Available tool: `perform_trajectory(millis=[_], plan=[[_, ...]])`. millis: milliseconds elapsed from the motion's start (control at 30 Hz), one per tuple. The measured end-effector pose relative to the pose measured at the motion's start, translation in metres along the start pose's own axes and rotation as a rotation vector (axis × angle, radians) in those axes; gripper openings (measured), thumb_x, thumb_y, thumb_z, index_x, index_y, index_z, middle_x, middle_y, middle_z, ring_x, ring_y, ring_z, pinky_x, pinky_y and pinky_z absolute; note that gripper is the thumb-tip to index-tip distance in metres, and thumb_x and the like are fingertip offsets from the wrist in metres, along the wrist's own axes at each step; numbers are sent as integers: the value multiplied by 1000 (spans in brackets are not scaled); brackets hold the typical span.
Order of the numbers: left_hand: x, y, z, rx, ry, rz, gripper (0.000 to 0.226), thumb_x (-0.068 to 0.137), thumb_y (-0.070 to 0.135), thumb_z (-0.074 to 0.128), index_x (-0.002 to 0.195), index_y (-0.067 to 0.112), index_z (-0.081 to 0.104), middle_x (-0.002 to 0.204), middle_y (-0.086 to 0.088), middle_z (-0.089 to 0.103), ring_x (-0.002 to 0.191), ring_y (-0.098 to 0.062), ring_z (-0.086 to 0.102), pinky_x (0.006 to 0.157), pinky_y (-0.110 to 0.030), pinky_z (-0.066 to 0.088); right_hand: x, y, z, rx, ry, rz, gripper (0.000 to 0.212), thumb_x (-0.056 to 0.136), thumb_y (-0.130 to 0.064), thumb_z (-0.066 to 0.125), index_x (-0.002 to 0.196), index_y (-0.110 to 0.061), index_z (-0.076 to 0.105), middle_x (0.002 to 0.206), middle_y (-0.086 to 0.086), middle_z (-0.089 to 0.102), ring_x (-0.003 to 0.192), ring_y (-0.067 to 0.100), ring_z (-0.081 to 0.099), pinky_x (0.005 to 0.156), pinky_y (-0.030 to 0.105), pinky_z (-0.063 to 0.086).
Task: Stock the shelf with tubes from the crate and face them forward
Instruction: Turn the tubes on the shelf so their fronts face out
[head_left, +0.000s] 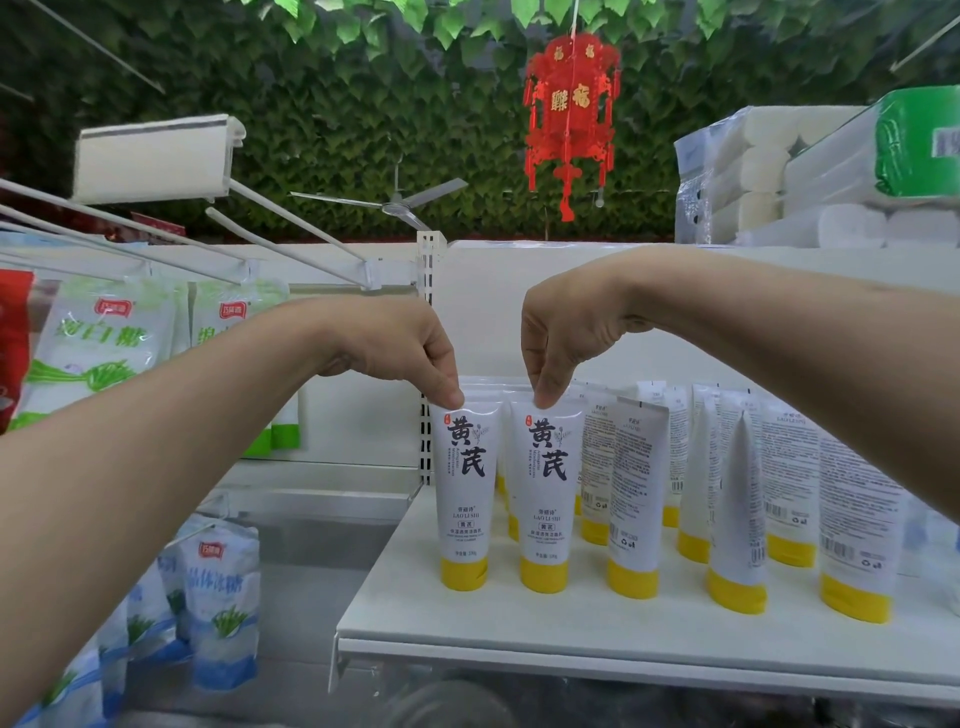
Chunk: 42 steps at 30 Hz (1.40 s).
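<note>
Here the left hand (415, 353) pinches the flat top edge of the front-left tube (467, 493) between thumb and fingertips. The right hand (566, 338) pinches the second tube (548, 499) in the same way, just beside the first. Both hands come from above, with the wrists bent down.

Each held tube stands upright on its yellow cap near the front of the shelf (519, 623), with its long axis vertical. The printed front with the large characters looks toward the camera, so these two seem already faced.

Outward to the right, the next tube (634, 493) shows its back label with a barcode, and a further tube (737, 519) is turned edge-on. They lie on the right hand's side, so I judge this hand is nearer to them. Each needs a turn around its vertical axis. The crate is not in view.
</note>
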<state>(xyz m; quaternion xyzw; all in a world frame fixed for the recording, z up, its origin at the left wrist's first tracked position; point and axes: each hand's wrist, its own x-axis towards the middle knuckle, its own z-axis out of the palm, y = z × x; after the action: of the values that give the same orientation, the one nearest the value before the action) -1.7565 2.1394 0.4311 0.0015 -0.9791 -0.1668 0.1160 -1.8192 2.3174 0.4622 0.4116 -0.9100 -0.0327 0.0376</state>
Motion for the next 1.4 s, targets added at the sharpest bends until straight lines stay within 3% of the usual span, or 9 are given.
perform_trajectory(millis=[200, 333, 400, 567, 733, 867, 1133, 1400], plan=[[0, 0, 0, 14, 3, -13, 13, 76, 30, 81, 70, 22, 73, 56, 19, 61, 58, 4, 53, 63, -20, 37, 2, 0, 2, 18, 17, 2, 12, 78, -25, 81, 79, -22, 70, 80, -13, 62, 103, 20, 57, 79, 30, 43], [0, -1, -1, 5, -10, -12, 12, 75, 30, 81, 72, 22, 74, 57, 18, 60, 69, -5, 52, 71, -24, 40, 2, 2, 2, 19, 12, 3, 12, 77, -27, 81, 78, -22, 70, 79, -13, 61, 104, 20, 58, 86, 32, 46], [0, -1, -1, 1, -23, -15, 13, 76, 31, 81, 73, 21, 74, 55, 19, 58, 66, -5, 49, 67, -23, 38, 3, 4, 1, 25, 2, 6, 12, 77, -28, 81, 77, -23, 70, 81, -13, 63, 100, 16, 57, 90, 33, 48], [6, 4, -9, -3, 9, 0, 22, 76, 38, 80, 88, 21, 74, 50, 21, 52, 63, -6, 45, 61, -25, 35, 5, 11, -5, 54, 16, 2, 11, 78, -32, 81, 83, -27, 72, 95, -8, 68, 93, 11, 58, 74, 28, 50], [22, 30, -23, 11, 84, 41, 24, 77, 34, 80, 99, 30, 71, 85, 7, 64, 86, -13, 59, 67, -27, 43, -1, 31, -24, 53, 99, 55, 27, 81, -29, 79, 106, -29, 70, 103, -7, 65, 91, 10, 59, 82, 30, 53], [43, 59, -26, 39, 57, 82, 25, 81, 29, 78, 103, 31, 68, 97, 2, 66, 94, -14, 62, 71, -28, 49, -4, 56, -37, 45, 177, 113, 36, 80, -24, 80, 113, -29, 67, 104, -4, 61, 92, 12, 60, 80, 30, 55], [93, 96, -20, 155, -15, 131, 29, 84, 25, 76, 112, 27, 67, 106, 1, 66, 101, -16, 62, 85, -32, 57, -5, 102, -47, 42, 216, 211, 41, 81, -18, 80, 117, -27, 64, 99, -7, 52, 102, 20, 61, 84, 32, 58], [146, 110, -9, 239, -133, 131, 29, 88, 26, 72, 116, 27, 66, 106, 0, 65, 97, -12, 62, 83, -30, 57, 3, 143, -38, 23, 158, 321, 40, 84, -16, 77, 120, -25, 63, 94, -11, 47, 96, 19, 59, 85, 30, 57]])
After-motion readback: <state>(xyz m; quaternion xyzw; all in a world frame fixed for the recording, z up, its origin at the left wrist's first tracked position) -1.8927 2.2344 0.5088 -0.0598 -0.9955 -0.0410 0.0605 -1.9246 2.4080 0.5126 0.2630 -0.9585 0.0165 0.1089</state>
